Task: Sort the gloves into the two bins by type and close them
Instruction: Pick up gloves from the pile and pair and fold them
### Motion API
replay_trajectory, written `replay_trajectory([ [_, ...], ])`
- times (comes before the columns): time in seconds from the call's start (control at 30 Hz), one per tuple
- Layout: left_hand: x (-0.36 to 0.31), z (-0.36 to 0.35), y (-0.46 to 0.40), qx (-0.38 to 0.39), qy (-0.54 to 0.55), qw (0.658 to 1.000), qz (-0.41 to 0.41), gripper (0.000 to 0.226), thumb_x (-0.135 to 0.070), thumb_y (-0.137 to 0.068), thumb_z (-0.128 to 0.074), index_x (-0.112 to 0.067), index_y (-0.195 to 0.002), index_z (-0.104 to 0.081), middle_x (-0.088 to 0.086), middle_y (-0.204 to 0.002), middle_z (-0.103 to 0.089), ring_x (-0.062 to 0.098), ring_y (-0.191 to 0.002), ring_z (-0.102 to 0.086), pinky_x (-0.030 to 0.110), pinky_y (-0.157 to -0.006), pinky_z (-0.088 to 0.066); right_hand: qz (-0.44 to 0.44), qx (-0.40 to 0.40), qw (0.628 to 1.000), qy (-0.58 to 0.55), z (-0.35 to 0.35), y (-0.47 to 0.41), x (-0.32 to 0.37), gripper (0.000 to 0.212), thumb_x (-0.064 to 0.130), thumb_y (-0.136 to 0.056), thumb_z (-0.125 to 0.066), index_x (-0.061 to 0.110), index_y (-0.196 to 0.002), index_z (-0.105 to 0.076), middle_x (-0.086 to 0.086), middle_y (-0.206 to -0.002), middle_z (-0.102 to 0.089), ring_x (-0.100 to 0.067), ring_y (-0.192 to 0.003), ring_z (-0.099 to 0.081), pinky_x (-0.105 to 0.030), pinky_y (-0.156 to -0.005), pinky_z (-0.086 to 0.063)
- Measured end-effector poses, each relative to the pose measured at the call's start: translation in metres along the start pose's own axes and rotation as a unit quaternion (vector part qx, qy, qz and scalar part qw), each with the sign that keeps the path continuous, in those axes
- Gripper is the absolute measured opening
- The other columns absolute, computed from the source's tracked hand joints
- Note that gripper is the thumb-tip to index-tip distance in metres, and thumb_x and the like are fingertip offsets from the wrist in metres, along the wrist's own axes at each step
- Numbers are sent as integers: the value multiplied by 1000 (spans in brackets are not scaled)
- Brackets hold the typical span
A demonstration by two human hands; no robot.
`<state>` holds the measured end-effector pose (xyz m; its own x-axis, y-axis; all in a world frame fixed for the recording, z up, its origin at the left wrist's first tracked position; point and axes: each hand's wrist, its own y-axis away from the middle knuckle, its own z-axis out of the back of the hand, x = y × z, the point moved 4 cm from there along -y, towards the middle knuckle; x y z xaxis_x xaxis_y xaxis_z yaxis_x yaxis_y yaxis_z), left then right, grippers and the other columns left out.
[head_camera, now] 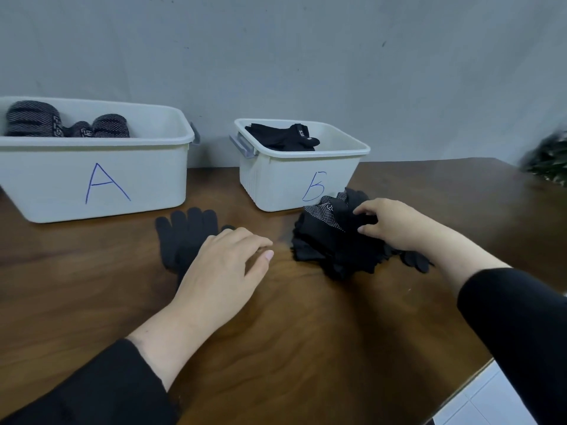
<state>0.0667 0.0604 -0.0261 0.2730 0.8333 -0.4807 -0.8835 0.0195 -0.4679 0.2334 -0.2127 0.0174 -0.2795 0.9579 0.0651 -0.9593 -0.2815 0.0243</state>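
Observation:
Two white bins stand at the back of the table. Bin A [101,148] on the left holds several rolled dotted gloves [33,122]. Bin B [302,154] to its right holds flat black gloves [282,138]. A plain black knit glove [184,234] lies flat in front of bin A, and my left hand [224,265] rests on its wrist end with relaxed fingers. A pile of black gloves [331,240] lies in front of bin B; my right hand [392,223] pinches a glove at the top of it.
The brown wooden table [306,332] ends at its right edge near a white tiled floor [491,400]. A grey wall rises behind the bins. A dark blurred object [549,161] sits at the far right. No lids are in view.

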Motion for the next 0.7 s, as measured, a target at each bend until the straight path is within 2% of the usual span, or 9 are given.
replay_trajectory([
  [0.1,-1,1,1,-4,4,1000,-5,30,-41,-102,-46,-30,-121,-67,-20,-113,-60,1,-108,-50,21,-94,-28,10,-50,999,-11,10,8,4,9,31,-94,-68,29,-102,-64,4,-107,-64,-28,-108,-60,-45,-96,-47],
  [0.17,-1,2,1,-10,7,1000,-4,30,-40,-102,-46,-29,-120,-68,-20,-113,-61,1,-107,-50,21,-93,-29,19,-124,989,-78,31,16,9,5,26,-92,-70,26,-90,-65,3,-92,-66,-26,-92,-63,-34,-80,-47],
  [0.23,1,4,0,-20,8,1000,-5,29,-39,-102,-48,-28,-120,-68,-19,-112,-62,1,-107,-51,21,-92,-30,18,-178,969,-170,62,23,18,3,22,-92,-71,21,-90,-68,-5,-86,-71,-22,-79,-64,-30,-70,-44],
  [0.3,4,6,0,-31,15,999,-2,29,-38,-101,-48,-27,-119,-69,-18,-111,-63,0,-105,-50,21,-93,-32,40,-191,954,-227,94,28,31,4,16,-93,-70,18,-94,-67,-13,-89,-72,-21,-75,-62,-31,-72,-45],
  [0.37,7,10,-1,-40,21,999,7,30,-37,-101,-48,-26,-119,-69,-18,-110,-64,0,-104,-50,22,-93,-33,63,-192,945,-259,122,34,47,13,12,-94,-68,19,-104,-64,-12,-83,-69,-24,-73,-62,-33,-70,-48],
  [0.5,18,25,-1,-72,13,997,20,28,-34,-101,-50,-24,-118,-70,-15,-109,-65,4,-103,-53,23,-91,-34,79,-175,944,-269,157,50,80,16,7,-96,-62,17,-108,-59,-6,-65,-58,-16,-49,-53,-18,-44,-41],
  [0.57,27,35,1,-92,10,995,33,26,-30,-101,-52,-22,-117,-71,-13,-109,-66,4,-102,-52,24,-90,-34,92,-136,943,-290,163,55,98,12,5,-97,-61,16,-97,-64,-3,-63,-63,-12,-50,-57,-25,-55,-50],
  [0.63,38,47,5,-105,12,993,55,26,-29,-101,-52,-21,-118,-70,-11,-111,-66,6,-104,-51,25,-89,-35,104,-88,943,-303,162,59,113,17,4,-96,-60,13,-90,-72,-6,-77,-74,-20,-68,-67,-43,-80,-59],
  [0.7,52,57,10,-109,13,991,77,27,-30,-101,-51,-22,-119,-69,-10,-113,-65,8,-106,-52,25,-91,-36,109,-43,943,-312,160,62,125,24,4,-96,-56,12,-91,-79,-11,-96,-78,-34,-92,-71,-48,-97,-56],
])
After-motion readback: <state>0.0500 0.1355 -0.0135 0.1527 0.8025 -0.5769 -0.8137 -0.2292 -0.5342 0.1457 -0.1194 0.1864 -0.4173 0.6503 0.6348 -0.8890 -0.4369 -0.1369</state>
